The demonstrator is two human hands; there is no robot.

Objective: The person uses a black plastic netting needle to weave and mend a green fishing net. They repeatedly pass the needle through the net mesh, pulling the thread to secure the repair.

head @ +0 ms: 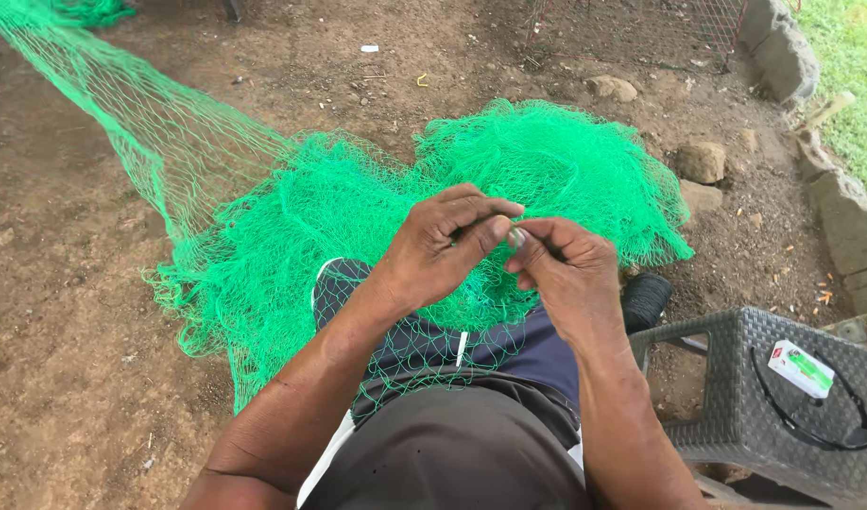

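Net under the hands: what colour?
Bright green mesh net, heaped on the dirt and draped over the person's lap. Seen in the head view, the only one.

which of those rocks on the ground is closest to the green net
The flat pale rock touching the green net's right edge; the brown one and the far one sit clear of it.

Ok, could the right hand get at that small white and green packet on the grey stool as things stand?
Probably yes. The packet lies on top of the grey woven stool, beside the right hand's arm, with nothing over it but a black cord nearby. The hand is pinching green net with the left hand, though.
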